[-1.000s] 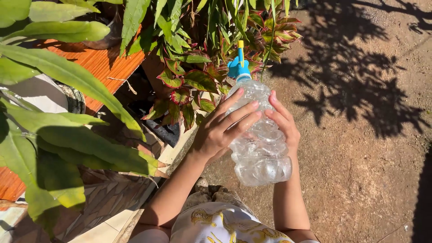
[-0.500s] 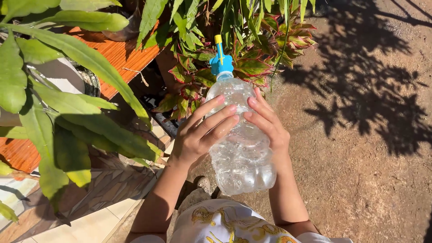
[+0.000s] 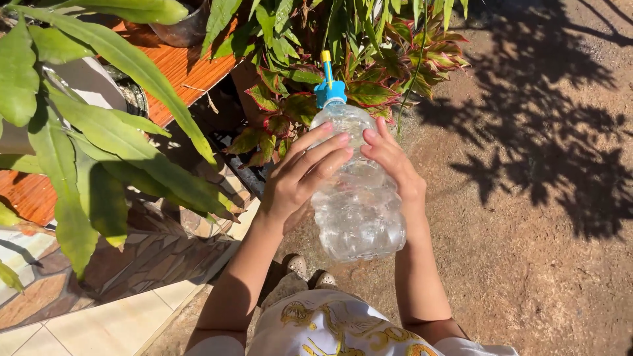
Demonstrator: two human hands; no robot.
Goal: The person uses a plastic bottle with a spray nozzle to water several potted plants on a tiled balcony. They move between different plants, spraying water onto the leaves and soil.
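From the head view, both hands clasp a clear plastic bottle held out in front of the body, its blue sprinkler cap with a yellow tip pointing away toward a red-and-green leafed plant. The left hand wraps the bottle's left side, fingers spread across the front; the right hand presses the right side, fingertips just beside those of the left. The bottle wall looks crumpled under the grip and shows water inside. It hangs in the air above bare, sunlit dirt ground, the cap close to the leaves but apparently not touching them.

To the left, long green leaves arch over an orange ribbed surface and a patterned tiled ledge. Shoe tips show below the bottle.

Judging by the thin, dented wall, a hard squeeze could buckle the bottle and make it slip between the palms. The narrow cap could snag in the foliage, and a stray stream could wet the shoes or tiles instead.
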